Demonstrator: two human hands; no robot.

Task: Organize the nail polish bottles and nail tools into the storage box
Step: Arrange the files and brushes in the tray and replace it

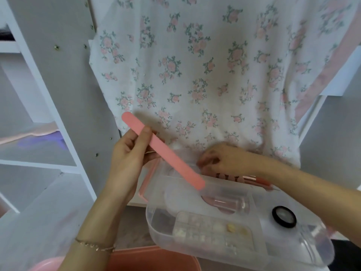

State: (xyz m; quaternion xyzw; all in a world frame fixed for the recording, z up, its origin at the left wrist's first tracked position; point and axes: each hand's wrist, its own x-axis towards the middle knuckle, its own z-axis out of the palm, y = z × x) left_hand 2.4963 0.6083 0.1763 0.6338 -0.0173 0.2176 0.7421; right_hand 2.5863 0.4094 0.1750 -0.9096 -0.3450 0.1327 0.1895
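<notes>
Your left hand (130,153) pinched the pink nail file (163,150) between thumb and fingers, holding it slanted above the far left corner of the clear storage box (304,249). Your right hand (220,158) reached over the box's far edge, fingers curled downward; I couldn't tell whether they gripped anything.

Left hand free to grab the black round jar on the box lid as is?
Probably not. The left hand grips the pink nail file, and the right hand and its forearm cross between it and the black round jar, which lies uncovered.
</notes>
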